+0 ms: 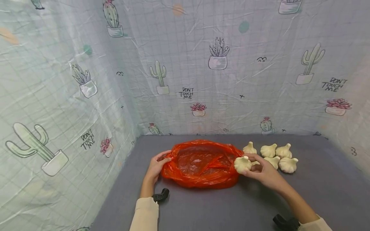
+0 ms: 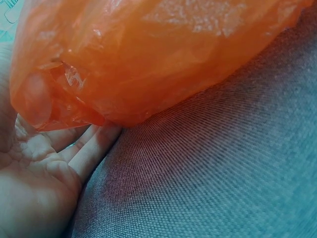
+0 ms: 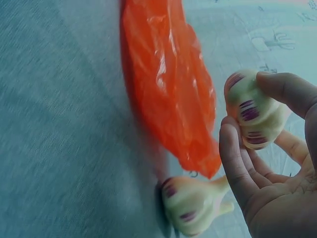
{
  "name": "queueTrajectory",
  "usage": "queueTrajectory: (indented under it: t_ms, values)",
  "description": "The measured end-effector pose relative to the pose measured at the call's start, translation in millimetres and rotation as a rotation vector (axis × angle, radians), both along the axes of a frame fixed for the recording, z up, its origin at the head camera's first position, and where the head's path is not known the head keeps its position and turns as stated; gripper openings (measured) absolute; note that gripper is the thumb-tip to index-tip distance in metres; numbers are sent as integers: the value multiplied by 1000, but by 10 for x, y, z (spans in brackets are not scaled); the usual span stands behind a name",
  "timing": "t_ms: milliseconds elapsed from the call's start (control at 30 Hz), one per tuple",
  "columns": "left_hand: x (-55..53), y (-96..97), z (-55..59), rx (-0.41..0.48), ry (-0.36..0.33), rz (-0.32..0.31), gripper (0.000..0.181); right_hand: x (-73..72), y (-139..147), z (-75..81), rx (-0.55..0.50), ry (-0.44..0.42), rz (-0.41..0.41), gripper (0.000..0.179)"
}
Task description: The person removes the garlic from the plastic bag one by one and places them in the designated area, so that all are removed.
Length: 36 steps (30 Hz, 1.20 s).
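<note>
A red plastic bag (image 1: 202, 183) lies wide-mouthed on the table, its opening facing up. At its left rim my left hand (image 1: 156, 165) holds the edge; in the left wrist view the fingers (image 2: 94, 148) run beneath the orange-looking film, which hides their tips. My right hand (image 1: 267, 173) pinches a garlic bulb (image 1: 242, 164) between thumb and fingers, beside the bag's right rim. Purple streaks mark that bulb (image 3: 252, 111) in the right wrist view. Several more garlic bulbs (image 1: 288, 164) sit right of the bag, one (image 3: 193, 206) partly hidden behind the right hand in the head view.
The grey table (image 1: 196, 211) extends in front of the bag and to both sides. A cactus-print sheet (image 1: 185, 70) hangs at the back and along the sides. Black devices (image 1: 162, 195) are strapped to both wrists.
</note>
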<state>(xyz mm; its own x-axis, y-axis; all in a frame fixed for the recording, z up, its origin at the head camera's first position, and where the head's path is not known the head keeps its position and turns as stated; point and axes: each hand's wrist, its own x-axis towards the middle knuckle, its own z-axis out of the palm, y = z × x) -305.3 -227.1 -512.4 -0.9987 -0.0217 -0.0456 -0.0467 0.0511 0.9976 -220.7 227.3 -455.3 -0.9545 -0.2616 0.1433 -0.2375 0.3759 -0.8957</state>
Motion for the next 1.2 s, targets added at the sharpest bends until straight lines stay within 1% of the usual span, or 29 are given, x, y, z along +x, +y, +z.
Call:
queueTrajectory:
  t_ms: [200, 367, 600, 800, 900, 1033, 1200]
  values:
    - [-20, -2, -24, 2, -1, 6, 37, -11, 129, -60, 75, -1, -27, 67]
    - [-13, 7, -17, -3, -3, 8, 37, -18, 207, -66, 79, -14, -17, 66]
    - [-7, 13, -16, -15, 11, 6, 38, -53, 341, -73, 118, 3, 38, 64]
    - [-7, -6, -18, -17, 12, 7, 38, -73, 432, -96, 125, 11, 92, 64]
    - [0, -12, -11, -13, 0, 9, 37, -88, 461, -112, 124, -13, 99, 63]
    - [1, -14, -5, -12, -7, 8, 37, -112, 500, -133, 137, -29, 131, 63]
    - [-7, -7, -13, -17, -2, 7, 37, -142, 536, -179, 149, -9, 211, 60]
